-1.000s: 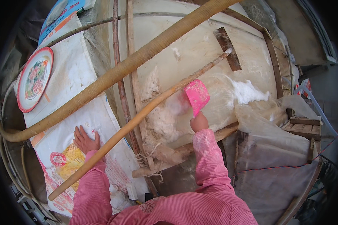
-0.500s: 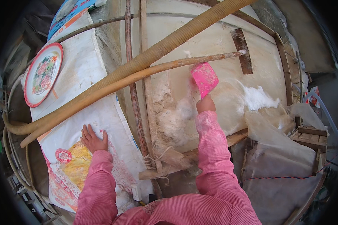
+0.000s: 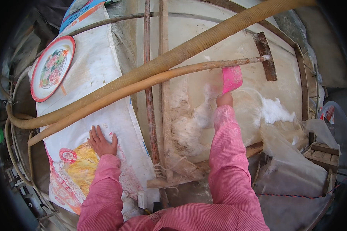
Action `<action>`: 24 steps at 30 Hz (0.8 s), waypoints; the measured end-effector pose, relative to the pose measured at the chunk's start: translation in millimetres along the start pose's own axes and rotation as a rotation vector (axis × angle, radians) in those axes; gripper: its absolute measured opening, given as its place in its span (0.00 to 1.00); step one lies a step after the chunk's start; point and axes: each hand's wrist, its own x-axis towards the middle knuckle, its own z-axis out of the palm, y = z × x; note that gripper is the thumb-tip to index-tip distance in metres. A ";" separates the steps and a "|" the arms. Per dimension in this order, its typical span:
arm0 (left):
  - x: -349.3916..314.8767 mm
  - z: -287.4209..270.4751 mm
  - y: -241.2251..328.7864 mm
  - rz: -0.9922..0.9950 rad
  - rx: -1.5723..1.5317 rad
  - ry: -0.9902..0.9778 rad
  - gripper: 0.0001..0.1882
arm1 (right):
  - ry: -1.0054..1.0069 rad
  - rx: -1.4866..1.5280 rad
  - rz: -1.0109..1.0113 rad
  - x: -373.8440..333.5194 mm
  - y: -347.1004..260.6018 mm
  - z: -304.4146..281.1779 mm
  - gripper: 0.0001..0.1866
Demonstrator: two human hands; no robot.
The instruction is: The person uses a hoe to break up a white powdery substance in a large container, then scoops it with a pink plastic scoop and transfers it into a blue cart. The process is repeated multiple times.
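Observation:
My right hand [image 3: 224, 100] grips the handle of a pink plastic scoop [image 3: 233, 78] dusted with white powder. The scoop is over the wide, pale, powder-smeared surface [image 3: 204, 92], its far edge at the wooden pole [image 3: 169, 74]. To the scoop's right lies a bright white powder heap [image 3: 275, 111]; on its left are clumpy, off-white deposits [image 3: 187, 127]. My left hand [image 3: 103, 142] rests flat with spread fingers on a white woven sack [image 3: 115, 119], beside its printed yellow patch. Nothing is in that hand.
A ribbed tan hose [image 3: 173, 57] crosses diagonally above the pole, which ends in a flat rusty blade [image 3: 265, 56]. A red-rimmed plate [image 3: 53, 69] lies on the sacking at left. Wooden boards [image 3: 165, 115] frame the surface; plastic sheeting [image 3: 289, 165] hangs at right.
The whole view has shifted, so most things appear further right. My right hand has moved the scoop rightward and away from me, turning it. My left hand stays on the sack.

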 end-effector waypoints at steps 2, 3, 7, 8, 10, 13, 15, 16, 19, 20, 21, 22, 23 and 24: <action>0.6 0.1 0.2 0.009 -0.014 0.005 0.42 | -0.046 -0.029 -0.001 13.5 -20.9 -2.5 0.20; 0.9 0.0 0.4 0.009 -0.006 0.015 0.42 | -0.080 -0.129 -0.005 22.9 -33.6 -3.1 0.19; 0.4 -1.6 2.1 0.027 -0.005 0.046 0.42 | -0.089 -0.192 -0.042 43.2 -70.4 5.4 0.18; 0.7 -1.7 2.4 0.025 -0.009 0.044 0.42 | -0.093 -0.151 0.020 43.1 -72.9 7.6 0.18; 0.7 -1.3 1.7 0.042 0.001 0.063 0.42 | -0.134 -0.141 0.065 38.6 -70.2 10.7 0.18; -0.2 1.5 -2.2 0.018 0.009 0.041 0.42 | -0.204 -0.282 0.069 20.0 -52.4 10.4 0.18; -0.3 4.6 -4.2 0.002 -0.001 0.017 0.42 | -0.253 -0.413 0.039 0.7 -38.4 6.0 0.19; -0.4 5.9 -4.7 0.002 -0.014 0.004 0.42 | -0.286 -0.478 0.022 -11.7 -31.3 2.4 0.19; -0.3 7.4 -3.0 -0.009 0.022 0.014 0.42 | -0.362 -0.587 -0.033 -67.2 -5.4 -17.9 0.19; 0.2 6.7 -1.6 -0.023 0.035 0.010 0.41 | -0.412 -0.716 -0.093 -90.1 3.6 -29.2 0.20; 0.8 5.3 -0.5 -0.047 0.035 -0.012 0.40 | -0.427 -0.768 -0.119 -113.4 10.8 -41.2 0.20; 2.1 3.8 1.1 -0.040 0.049 -0.001 0.40 | -0.418 -0.763 -0.180 -134.4 15.1 -52.8 0.17; 2.9 1.6 1.9 -0.062 0.063 -0.044 0.41 | -0.407 -0.765 -0.241 -156.1 19.2 -64.9 0.14; 3.9 0.0 2.8 -0.084 0.079 -0.087 0.41 | -0.411 -0.755 -0.265 -173.8 22.3 -77.5 0.13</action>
